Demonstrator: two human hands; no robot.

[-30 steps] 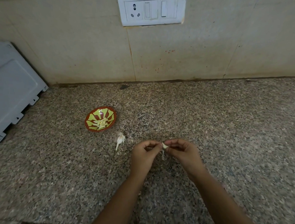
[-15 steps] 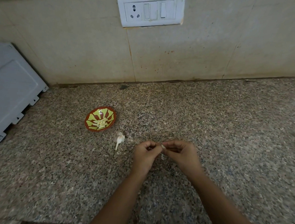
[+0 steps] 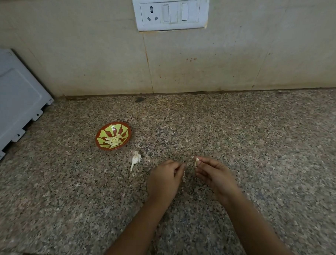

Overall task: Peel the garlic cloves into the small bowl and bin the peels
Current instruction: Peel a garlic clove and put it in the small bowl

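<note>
From the head view, both hands are above the middle of the speckled granite bench [image 3: 259, 143], nearer its front edge than the wall, with a small gap between them. The right hand [image 3: 215, 173] pinches a pale garlic clove [image 3: 197, 161] between thumb and fingertips, its other fingers curled in. The left hand [image 3: 166, 177] is curled too, and a thin strip of peel [image 3: 184, 177] hangs from its fingertips; the blur hides the exact grip. Just left of the left hand a papery garlic stalk with husk [image 3: 136, 159] lies on the bench. Beyond it, toward the back-left, stands the small bowl [image 3: 108, 148], brown-rimmed with a green pattern, holding a heap of peeled cloves [image 3: 113, 140]. A white panel [image 3: 12, 105] leans at the bench's left edge. A switch plate [image 3: 170, 11] is fixed to the tiled wall above the back edge.
</note>
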